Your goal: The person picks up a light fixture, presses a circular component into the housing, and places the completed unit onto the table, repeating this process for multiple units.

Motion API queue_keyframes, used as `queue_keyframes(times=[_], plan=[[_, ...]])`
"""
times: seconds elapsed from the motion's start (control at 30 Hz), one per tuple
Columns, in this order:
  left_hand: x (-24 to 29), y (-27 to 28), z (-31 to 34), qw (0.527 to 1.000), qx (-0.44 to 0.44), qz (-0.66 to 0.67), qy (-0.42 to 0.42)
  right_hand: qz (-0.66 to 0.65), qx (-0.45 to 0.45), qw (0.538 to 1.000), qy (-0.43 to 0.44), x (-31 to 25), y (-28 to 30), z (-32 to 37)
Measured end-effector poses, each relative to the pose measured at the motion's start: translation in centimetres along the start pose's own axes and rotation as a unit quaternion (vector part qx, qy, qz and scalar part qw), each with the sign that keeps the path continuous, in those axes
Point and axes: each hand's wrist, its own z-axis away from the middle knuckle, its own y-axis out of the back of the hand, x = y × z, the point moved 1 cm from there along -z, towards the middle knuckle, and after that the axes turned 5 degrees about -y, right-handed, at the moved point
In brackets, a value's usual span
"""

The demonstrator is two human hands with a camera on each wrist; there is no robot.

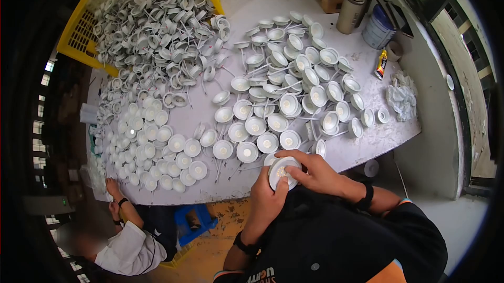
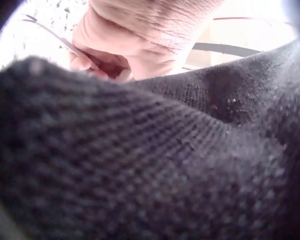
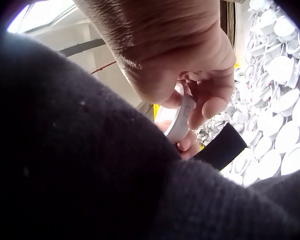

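Both hands hold one round white lamp [image 1: 278, 179] with small yellowish dots at its centre, at the table's front edge. The left hand [image 1: 266, 201] grips its lower left side, thumb on the face. From the right, the right hand [image 1: 320, 175] curls its fingers over the far rim, with its thumb on the face. In the right wrist view the lamp's white side [image 3: 180, 122] shows between the fingers of the right hand [image 3: 165, 55]. The left wrist view shows the left hand [image 2: 135, 35] curled beside a thin white cable [image 2: 60, 40]; dark cloth covers much of that view.
Many similar lamps [image 1: 289, 103] lie across the table [image 1: 210, 191]. Behind them at the left, a yellow crate [image 1: 79, 36] overflows with white rings. Flasks [image 1: 350, 10], a bucket [image 1: 378, 28], a yellow tube [image 1: 381, 64] and crumpled plastic [image 1: 401, 97] stand or lie at the right. Another person [image 1: 126, 246] sits at the lower left.
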Motion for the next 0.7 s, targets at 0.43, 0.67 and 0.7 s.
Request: queue_keyframes(times=[0.43, 0.67, 0.7], plan=[[-1.1, -0.3, -0.7, 0.999, 0.037, 0.037, 0.002, -0.019, 0.008, 0.999, 0.050, 0.9, -0.2, -0.4], [-0.6, -0.4, -0.8, 0.999, 0.032, -0.009, -0.020, -0.077, -0.020, 0.997, -0.009, 0.5, -0.3, -0.3], [-0.7, -0.6, -0.9, 0.999, 0.032, -0.012, -0.016, -0.089, -0.020, 0.996, -0.012, 0.6, -0.2, -0.2]])
